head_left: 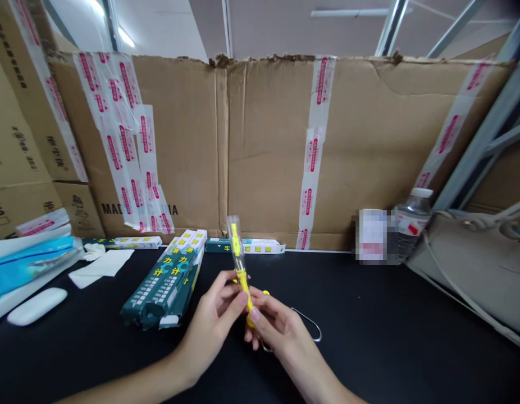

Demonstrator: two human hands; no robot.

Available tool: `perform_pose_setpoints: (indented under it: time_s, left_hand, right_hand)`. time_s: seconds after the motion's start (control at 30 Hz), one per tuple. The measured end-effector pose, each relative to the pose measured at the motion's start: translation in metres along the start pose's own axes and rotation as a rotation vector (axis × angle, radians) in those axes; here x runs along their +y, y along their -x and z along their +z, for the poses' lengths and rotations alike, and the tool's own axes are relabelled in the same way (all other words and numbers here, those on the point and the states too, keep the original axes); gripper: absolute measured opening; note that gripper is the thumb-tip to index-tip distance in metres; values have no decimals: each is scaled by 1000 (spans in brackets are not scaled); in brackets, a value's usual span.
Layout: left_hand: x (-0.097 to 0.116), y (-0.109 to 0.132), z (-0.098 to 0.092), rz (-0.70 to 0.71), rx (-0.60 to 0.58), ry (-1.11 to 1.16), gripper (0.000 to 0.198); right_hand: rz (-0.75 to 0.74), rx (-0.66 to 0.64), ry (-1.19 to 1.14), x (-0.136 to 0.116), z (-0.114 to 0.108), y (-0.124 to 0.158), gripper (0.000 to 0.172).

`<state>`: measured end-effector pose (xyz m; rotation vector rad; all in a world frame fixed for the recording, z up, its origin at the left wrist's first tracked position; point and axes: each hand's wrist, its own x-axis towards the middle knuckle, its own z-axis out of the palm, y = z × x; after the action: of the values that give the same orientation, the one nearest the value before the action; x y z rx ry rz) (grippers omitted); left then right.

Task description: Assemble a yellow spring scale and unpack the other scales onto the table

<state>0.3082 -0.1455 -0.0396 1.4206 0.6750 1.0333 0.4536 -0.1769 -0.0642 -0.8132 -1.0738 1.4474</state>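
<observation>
As L hand (pixel 211 325), R hand (pixel 277 331) hold yellow spring scale (pixel 242 283), clear tube (pixel 234 235)

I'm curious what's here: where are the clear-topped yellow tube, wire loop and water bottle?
Clear-topped yellow tube (pixel 233 235): head view, clear top.
Wire loop (pixel 315 327): head view, curved end.
Water bottle (pixel 413 221): head view, shoulder.

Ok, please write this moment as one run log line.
Left hand: yellow pen-shaped item | right hand: same item | nearby: metal wire loop
</observation>
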Motion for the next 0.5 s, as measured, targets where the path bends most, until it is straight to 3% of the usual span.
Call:
perform_pose_setpoints:
  time_s: [0.1, 0.3, 0.5]
  left_hand:
    - [3, -1, -1, 23, 44, -18, 38]
    - [2, 0, -4, 14, 30, -89, 34]
    - [3, 0, -4, 33, 23, -146, 34]
  right_hand:
    - [32, 15, -79, -9, -1, 7, 41]
    - [95, -24, -203, -13, 0, 10, 52]
    - [136, -6, -191, -12, -2, 10, 38]
